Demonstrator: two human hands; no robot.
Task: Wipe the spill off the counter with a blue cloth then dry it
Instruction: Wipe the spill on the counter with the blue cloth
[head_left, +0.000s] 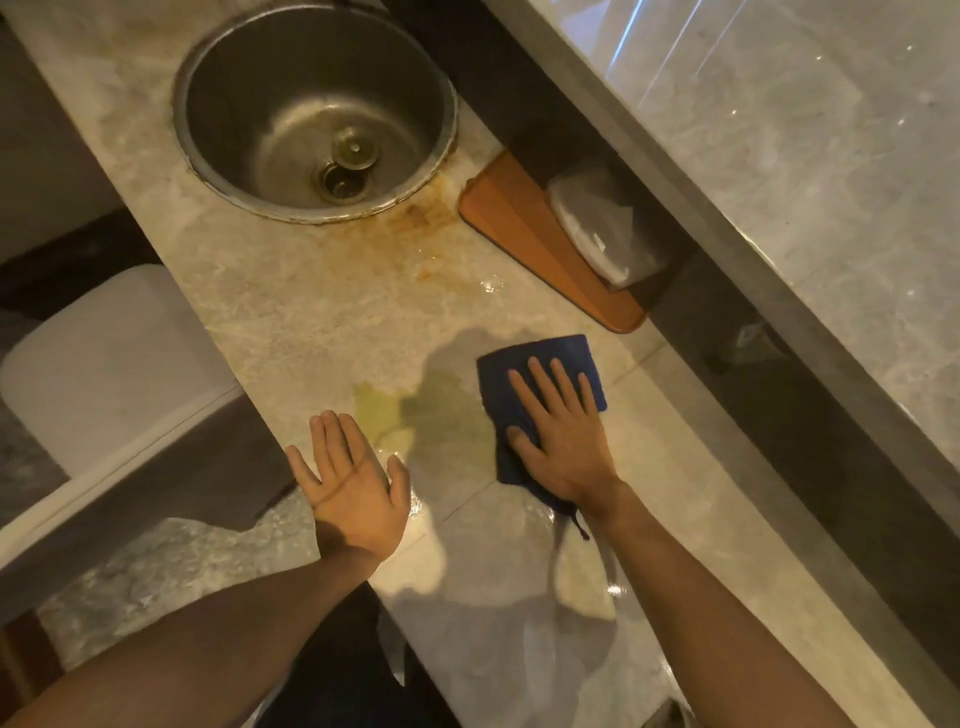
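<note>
A yellowish spill (410, 418) lies on the pale marble counter (311, 312), between my two hands. My right hand (563, 431) presses flat, fingers spread, on a folded blue cloth (524, 364) just right of the spill. The cloth's near end pokes out by my wrist. My left hand (353, 480) rests flat and open on the counter's front edge, just left of the spill, holding nothing. Wet sheen shows on the counter nearer to me.
A round steel sink (311, 111) with a drain plug sits at the far end, rust-coloured stains beside it. An orange cutting board (524, 234) and a clear plastic bag (602, 223) lean at the back right. A raised stone ledge (779, 182) runs along the right.
</note>
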